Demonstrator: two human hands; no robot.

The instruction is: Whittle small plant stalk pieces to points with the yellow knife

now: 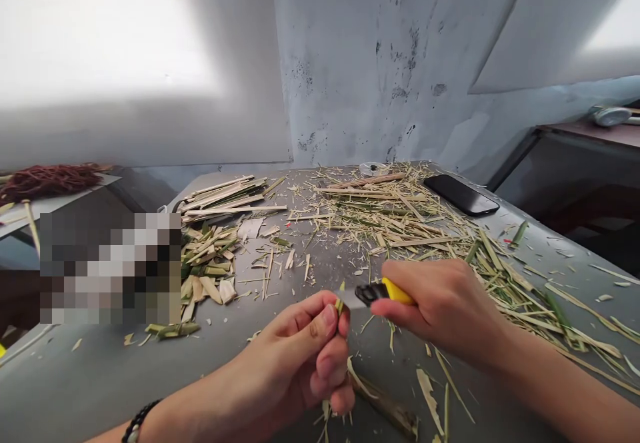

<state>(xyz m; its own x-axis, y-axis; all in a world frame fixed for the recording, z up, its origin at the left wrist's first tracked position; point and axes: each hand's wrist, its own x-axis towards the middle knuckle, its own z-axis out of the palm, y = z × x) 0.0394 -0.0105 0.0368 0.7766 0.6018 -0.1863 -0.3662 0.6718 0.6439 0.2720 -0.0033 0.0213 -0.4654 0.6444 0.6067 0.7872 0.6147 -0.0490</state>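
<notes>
Over a grey tabletop (110,373), my left hand (307,356) is pinching a yellow-green plant strip (339,306); my right hand (440,303) is gripping a yellow-and-black-handled knife (373,293).

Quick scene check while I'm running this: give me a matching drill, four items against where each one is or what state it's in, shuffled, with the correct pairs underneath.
Items
1. Thin strip
2. Smartphone
3. Utility knife
4. Beaded bracelet

Places and states
A. Held in the right hand
B. Worn, mostly black
C. Pinched in the left hand
D. Lying flat on the grey table, toward its right edge

Pairs: 1-C, 2-D, 3-A, 4-B
</notes>
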